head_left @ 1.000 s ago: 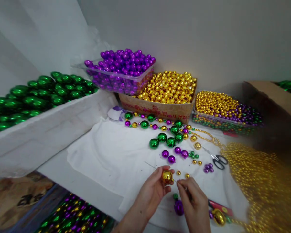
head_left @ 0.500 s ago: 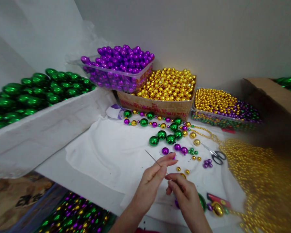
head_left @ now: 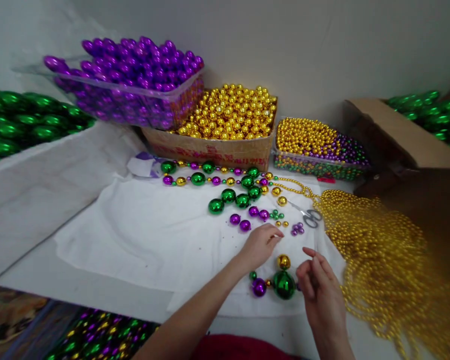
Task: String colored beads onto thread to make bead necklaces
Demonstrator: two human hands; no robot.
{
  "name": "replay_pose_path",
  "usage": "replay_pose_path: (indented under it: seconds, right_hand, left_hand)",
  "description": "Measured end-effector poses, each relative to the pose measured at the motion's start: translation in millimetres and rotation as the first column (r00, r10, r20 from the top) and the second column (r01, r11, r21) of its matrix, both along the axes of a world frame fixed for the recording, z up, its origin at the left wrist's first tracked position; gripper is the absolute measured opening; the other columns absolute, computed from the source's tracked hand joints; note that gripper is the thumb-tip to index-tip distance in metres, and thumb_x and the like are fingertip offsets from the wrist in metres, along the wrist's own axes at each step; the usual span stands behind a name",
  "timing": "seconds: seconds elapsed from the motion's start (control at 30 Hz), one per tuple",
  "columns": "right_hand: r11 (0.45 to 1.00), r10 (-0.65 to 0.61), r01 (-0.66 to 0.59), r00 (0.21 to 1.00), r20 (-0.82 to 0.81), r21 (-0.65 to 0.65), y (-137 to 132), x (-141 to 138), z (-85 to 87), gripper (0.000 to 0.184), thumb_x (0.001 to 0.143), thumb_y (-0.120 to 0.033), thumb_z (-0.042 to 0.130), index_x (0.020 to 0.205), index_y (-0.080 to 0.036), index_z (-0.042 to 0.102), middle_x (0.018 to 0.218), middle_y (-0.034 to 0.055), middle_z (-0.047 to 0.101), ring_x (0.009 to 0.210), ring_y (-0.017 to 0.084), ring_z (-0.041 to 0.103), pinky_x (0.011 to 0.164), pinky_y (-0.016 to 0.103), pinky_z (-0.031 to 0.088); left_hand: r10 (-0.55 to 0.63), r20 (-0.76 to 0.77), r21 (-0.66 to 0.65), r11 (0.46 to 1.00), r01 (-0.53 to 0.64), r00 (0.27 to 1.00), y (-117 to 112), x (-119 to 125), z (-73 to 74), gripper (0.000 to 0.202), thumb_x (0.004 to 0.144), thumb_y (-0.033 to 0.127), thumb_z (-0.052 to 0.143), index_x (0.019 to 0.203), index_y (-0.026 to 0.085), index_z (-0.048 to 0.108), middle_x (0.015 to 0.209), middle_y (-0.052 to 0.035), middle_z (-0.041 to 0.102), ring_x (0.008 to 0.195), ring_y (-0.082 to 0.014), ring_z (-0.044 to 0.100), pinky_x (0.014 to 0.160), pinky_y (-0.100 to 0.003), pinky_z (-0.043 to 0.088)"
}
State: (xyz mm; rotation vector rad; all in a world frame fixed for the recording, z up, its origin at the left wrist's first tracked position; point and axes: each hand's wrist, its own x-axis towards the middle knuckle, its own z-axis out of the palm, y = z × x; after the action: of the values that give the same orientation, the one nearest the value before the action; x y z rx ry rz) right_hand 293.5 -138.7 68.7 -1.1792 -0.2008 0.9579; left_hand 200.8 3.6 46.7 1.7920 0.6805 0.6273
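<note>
My left hand (head_left: 260,245) lies palm down on the white cloth (head_left: 142,230). Its fingers stretch toward a few small loose gold and green beads (head_left: 279,220), and I see nothing in it. My right hand (head_left: 318,287) hovers lower right with thumb and forefinger pinched together, and whatever they hold is too thin to make out. Between the hands lies a short strung piece: a gold ball (head_left: 283,261), a large green ball (head_left: 284,284), a purple ball (head_left: 259,287) and a small green bead (head_left: 252,275).
Loose green balls (head_left: 228,197), purple balls (head_left: 240,222) and a finished strand (head_left: 210,172) lie on the cloth, with scissors (head_left: 309,216) to the right. Behind stand a tub of purple balls (head_left: 127,75), a carton of gold balls (head_left: 225,112) and a tray of small beads (head_left: 315,145). Gold bead strings (head_left: 382,250) are heaped on the right.
My left hand let go of the needle and reached forward onto the cloth. The strung balls now lie between my hands. My right hand shifted right, and the view swung left and down.
</note>
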Motion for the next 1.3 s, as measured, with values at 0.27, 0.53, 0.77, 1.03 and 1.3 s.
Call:
replay_pose_path:
  seconds: [0.27, 0.53, 0.77, 1.03, 1.3]
  right_hand:
    - [0.999, 0.025, -0.029, 0.997, -0.075, -0.046, -16, 4, -4.0, 0.040, 0.084, -0.043, 0.059, 0.118, -0.020, 0.057, 0.062, -0.0030, 0.058, 0.040, 0.004, 0.027, 0.043, 0.018, 0.029]
    - [0.979, 0.146, -0.142, 0.989, 0.020, -0.149, -13, 2, -9.5, 0.056, 0.076, -0.049, 0.065, 0.122, -0.020, 0.053, 0.061, 0.0012, 0.062, 0.039, 0.005, 0.029, 0.038, 0.016, 0.018]
    - [0.933, 0.265, -0.194, 0.940, 0.213, -0.304, -10, -13, 6.9, 0.047, 0.075, -0.051, 0.064, 0.105, -0.015, 0.064, 0.050, -0.0003, 0.055, 0.045, 0.011, 0.039, 0.041, 0.019, 0.025]
    - [0.887, 0.445, -0.251, 0.688, 0.573, -0.388, -18, -17, 15.4, 0.036, 0.086, -0.046, 0.050, 0.099, -0.018, 0.068, 0.048, -0.0016, 0.052, 0.054, 0.016, 0.051, 0.058, 0.027, 0.041]
    - [0.890, 0.416, -0.181, 0.698, 0.583, -0.419, -26, -17, 24.5, 0.033, 0.086, -0.045, 0.051, 0.096, -0.019, 0.069, 0.046, -0.0035, 0.048, 0.052, 0.015, 0.049, 0.061, 0.026, 0.042]
  left_hand:
    - [-0.136, -0.088, 0.126, 0.981, 0.146, 0.987, 2, 75, -35.3, 0.020, 0.080, 0.008, 0.045, 0.081, 0.017, 0.063, 0.096, -0.0112, 0.054, 0.098, -0.0282, 0.045, 0.092, -0.042, 0.032]
    - [0.190, 0.171, -0.476, 0.875, -0.087, 0.967, 6, 15, -12.6, 0.013, 0.070, 0.013, 0.068, 0.083, 0.015, 0.069, 0.084, -0.0058, 0.058, 0.082, -0.0188, 0.052, 0.083, -0.033, 0.042]
    - [0.493, 0.242, -0.886, 0.463, -0.017, 0.836, 9, -73, -11.2, 0.016, 0.074, 0.005, 0.066, 0.090, 0.011, 0.066, 0.087, -0.0066, 0.065, 0.073, -0.0094, 0.061, 0.073, -0.021, 0.049]
    - [0.592, 0.275, -0.941, 0.327, 0.087, 0.758, 7, -81, -15.0, 0.016, 0.080, 0.002, 0.059, 0.093, 0.008, 0.064, 0.088, -0.0087, 0.067, 0.071, -0.0089, 0.063, 0.071, -0.019, 0.053]
    - [0.620, 0.284, -0.947, 0.300, 0.113, 0.731, 5, -82, -16.5, 0.011, 0.083, 0.006, 0.057, 0.091, 0.009, 0.063, 0.088, -0.0083, 0.067, 0.068, -0.0091, 0.063, 0.066, -0.019, 0.053]
